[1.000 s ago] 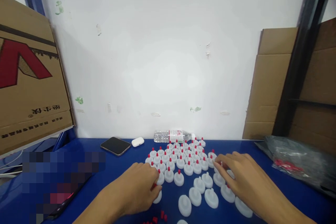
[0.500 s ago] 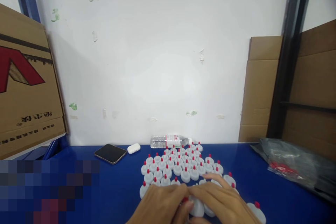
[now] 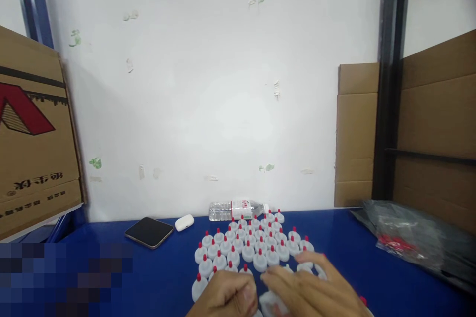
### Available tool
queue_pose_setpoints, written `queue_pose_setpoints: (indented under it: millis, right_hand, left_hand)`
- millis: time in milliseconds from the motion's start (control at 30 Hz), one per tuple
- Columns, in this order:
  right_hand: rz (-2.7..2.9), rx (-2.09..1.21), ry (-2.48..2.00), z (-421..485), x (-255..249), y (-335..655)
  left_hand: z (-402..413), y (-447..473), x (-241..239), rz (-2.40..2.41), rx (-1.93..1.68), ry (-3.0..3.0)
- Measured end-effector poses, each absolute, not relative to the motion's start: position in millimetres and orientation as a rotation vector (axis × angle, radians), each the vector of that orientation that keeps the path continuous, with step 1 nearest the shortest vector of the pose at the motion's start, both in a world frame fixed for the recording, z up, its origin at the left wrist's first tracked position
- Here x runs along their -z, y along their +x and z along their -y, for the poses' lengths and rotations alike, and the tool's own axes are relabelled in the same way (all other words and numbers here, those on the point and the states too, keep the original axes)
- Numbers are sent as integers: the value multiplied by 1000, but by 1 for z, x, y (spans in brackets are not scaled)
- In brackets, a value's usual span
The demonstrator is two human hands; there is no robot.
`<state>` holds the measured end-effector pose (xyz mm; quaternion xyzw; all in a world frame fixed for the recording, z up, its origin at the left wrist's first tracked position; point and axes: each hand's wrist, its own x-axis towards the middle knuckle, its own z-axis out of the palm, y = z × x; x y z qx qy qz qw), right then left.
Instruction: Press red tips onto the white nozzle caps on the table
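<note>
Several white plastic caps with red tips [image 3: 245,243] stand in rows on the blue table [image 3: 167,272]. My left hand [image 3: 226,297] is curled at the bottom edge, fingers closed by the front row of caps. My right hand [image 3: 308,290] lies beside it, its fingers bent over a white cap [image 3: 269,302] between the two hands. The bottom edge of the picture cuts off both hands, so what the left fingers pinch is hidden.
A dark phone [image 3: 149,232], a white earbud case [image 3: 184,222] and a lying water bottle [image 3: 234,209] sit at the back of the table. A dark plastic bag with red parts [image 3: 412,240] lies at right. Cardboard boxes [image 3: 33,138] stand left and right.
The view has tilted upward. Both hands came together from apart and dropped toward the bottom edge, meeting over a white cap in the front row.
</note>
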<state>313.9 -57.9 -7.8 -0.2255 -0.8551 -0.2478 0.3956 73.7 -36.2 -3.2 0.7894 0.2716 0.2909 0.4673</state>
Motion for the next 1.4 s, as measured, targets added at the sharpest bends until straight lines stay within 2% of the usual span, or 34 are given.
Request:
queue_pose_setpoints:
  millis: [133,200,300,467,600,733,933,1100,1267,1400]
  right_hand:
    - [1980,759,-694,45,-10,339]
    - [1925,748,-858,38,-15,353]
    - [1888,680,-1119,29,-17,366]
    - [1957,455,-1494,15,-15,382]
    - [1976,360,-1813,5,-12,400]
    - [1989,272,-2041,-1,-4,413]
    - [2011,162,-2068,-5,6,412]
    - [2022,79,-2009,-4,-8,409]
    - [2094,-242,-1864,1,-10,411]
    - [2139,-327,-1812,4,1,407]
  left_hand:
    - [40,62,-15,-794,-615,1780]
    - [42,56,-27,-901,-580,2006]
    - [48,50,-41,-1182,-424,2385]
    - [54,46,-53,-1559,-94,2579]
    - [55,43,-54,-1591,46,2557]
    - [54,37,-51,-1548,-11,2541]
    - [51,30,-51,-1548,30,2489]
    - [45,25,-49,-1541,26,2434]
    - [42,25,-51,-1493,36,2427]
    - [44,27,-54,-1418,11,2458]
